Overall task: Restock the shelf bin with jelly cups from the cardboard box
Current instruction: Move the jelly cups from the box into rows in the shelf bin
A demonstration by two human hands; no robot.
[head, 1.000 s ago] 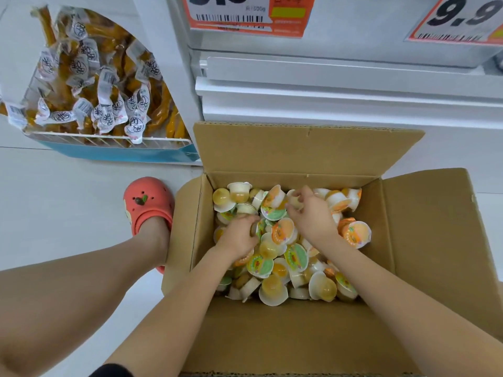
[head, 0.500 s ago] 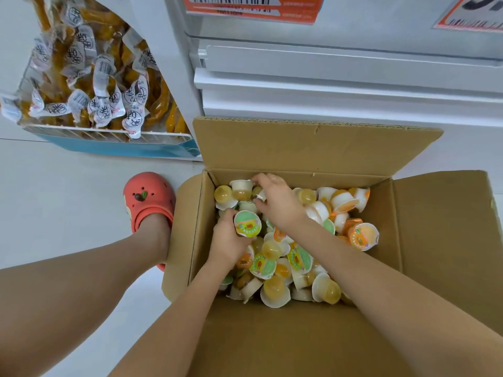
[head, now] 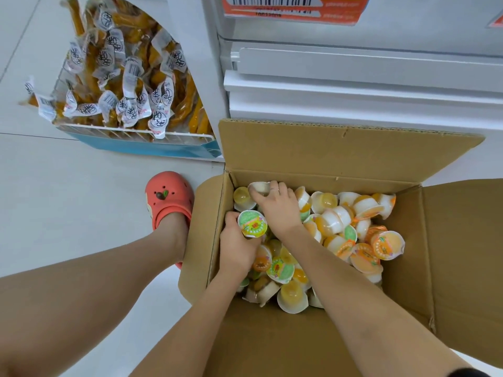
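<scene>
Left hand point(head: 237, 247) fingers curled round a green-lidded jelly cup point(head: 252, 223), lid facing up, held at the near-left inside the cardboard box point(head: 351, 151). Right hand point(head: 277, 206) fingers curled round a white cup point(head: 260, 187) at the box's far-left corner; ring on one finger. Loose jelly cups point(head: 362, 229) fill the box floor, mixed orange, yellow and green lids, tumbled all ways. Flaps open. Red clog point(head: 168, 200) on floor just beside box. Blue-fronted bin point(head: 152, 148) of wrapped orange snacks point(head: 122, 85) upper left. Since half a second ago, right hand slid left toward the corner; left hand's cup much as before. Price label point(head: 294, 8) cut off at top; cups under forearms hidden.
</scene>
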